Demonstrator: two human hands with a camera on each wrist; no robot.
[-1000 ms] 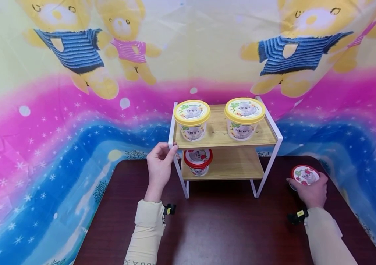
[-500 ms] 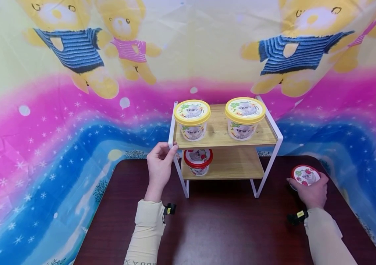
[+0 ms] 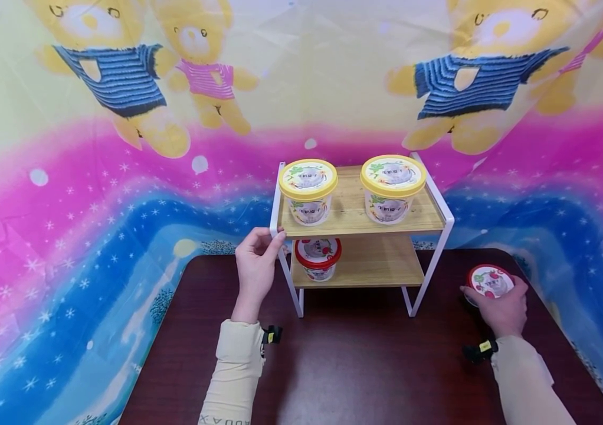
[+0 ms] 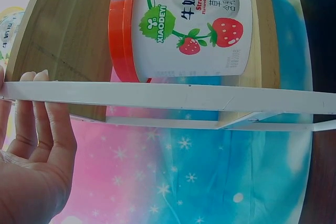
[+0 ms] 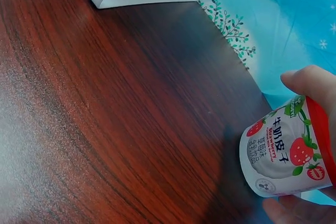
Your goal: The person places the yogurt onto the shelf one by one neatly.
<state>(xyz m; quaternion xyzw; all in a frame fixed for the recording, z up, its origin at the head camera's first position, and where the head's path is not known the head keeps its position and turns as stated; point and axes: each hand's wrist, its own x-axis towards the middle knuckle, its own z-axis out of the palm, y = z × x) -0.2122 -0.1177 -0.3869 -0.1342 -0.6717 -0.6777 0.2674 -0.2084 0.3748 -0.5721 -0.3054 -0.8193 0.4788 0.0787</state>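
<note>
My left hand (image 3: 256,265) grips the upper left front corner of a two-tier wooden shelf rack (image 3: 346,218) with white metal legs. In the left wrist view, the fingers curl around its white post (image 4: 173,97). At the right of the table, my right hand (image 3: 504,308) holds a strawberry milk tub (image 5: 283,148) with a red lid, thumb and fingers on opposite sides. Another red-lidded strawberry tub (image 4: 194,30) stands on the lower tier at the left. Two yellow-lidded tubs, one left (image 3: 309,211) and one right (image 3: 386,209), stand upright on the top tier.
The rack stands toward the back of a dark reddish-brown table (image 3: 354,366). Behind and beside the table hangs a colourful cloth (image 3: 121,195) printed with bears. Bare wood (image 3: 378,260) shows on the lower tier, right of its tub.
</note>
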